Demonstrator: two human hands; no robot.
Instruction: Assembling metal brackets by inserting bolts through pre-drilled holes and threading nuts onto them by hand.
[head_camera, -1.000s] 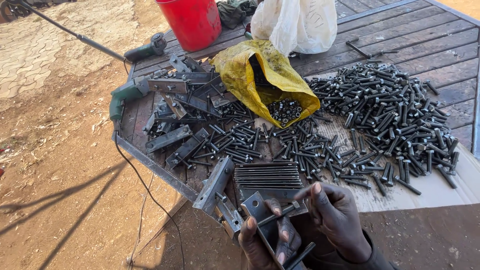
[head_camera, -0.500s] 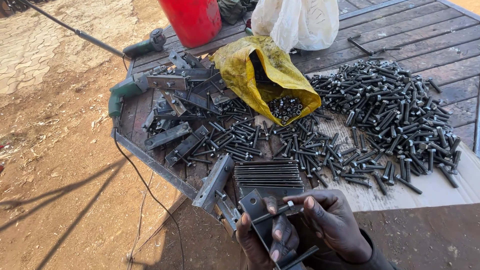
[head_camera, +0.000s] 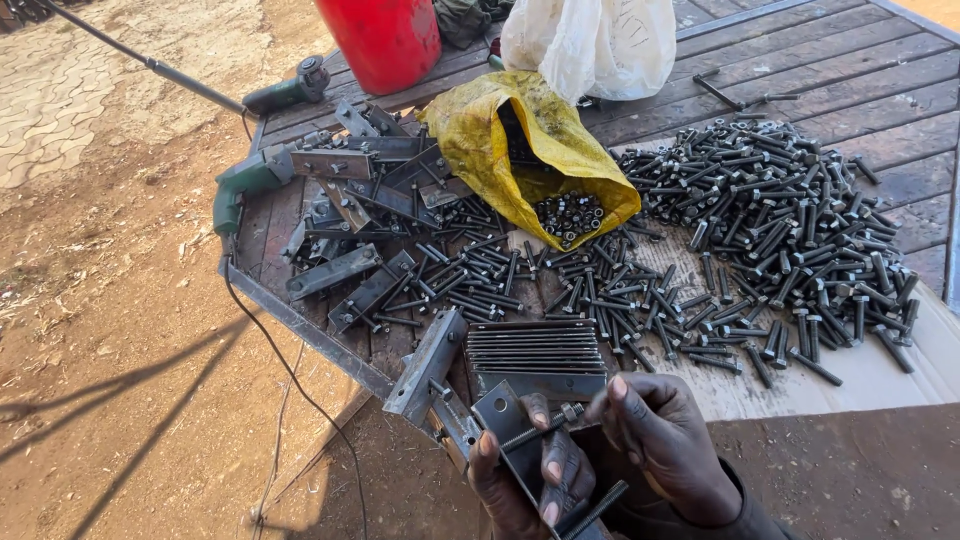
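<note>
left hand (head_camera: 520, 480) grips a flat steel bracket (head_camera: 505, 425) — right hand (head_camera: 665, 445) pinches its threaded bolt (head_camera: 535, 428).

Your hands (head_camera: 600, 450) work at the near edge of the desk (head_camera: 850, 70), and just ahead a stack of flat metal strips (head_camera: 535, 348) and an angle bracket (head_camera: 428, 362) block a straight reach forward. Beyond them loose bolts (head_camera: 600, 290) carpet the middle, thickening into a big bolt heap (head_camera: 790, 210) on your right. The yellow bag (head_camera: 520, 150), the white bag (head_camera: 590, 40) and the red container (head_camera: 385, 35) wall off the far side. Brackets (head_camera: 350, 190) and a green grinder (head_camera: 245, 185) crowd the left. Bare boards show only at the far right corner; pale sheeting (head_camera: 860, 375) near your right lies open.
</note>
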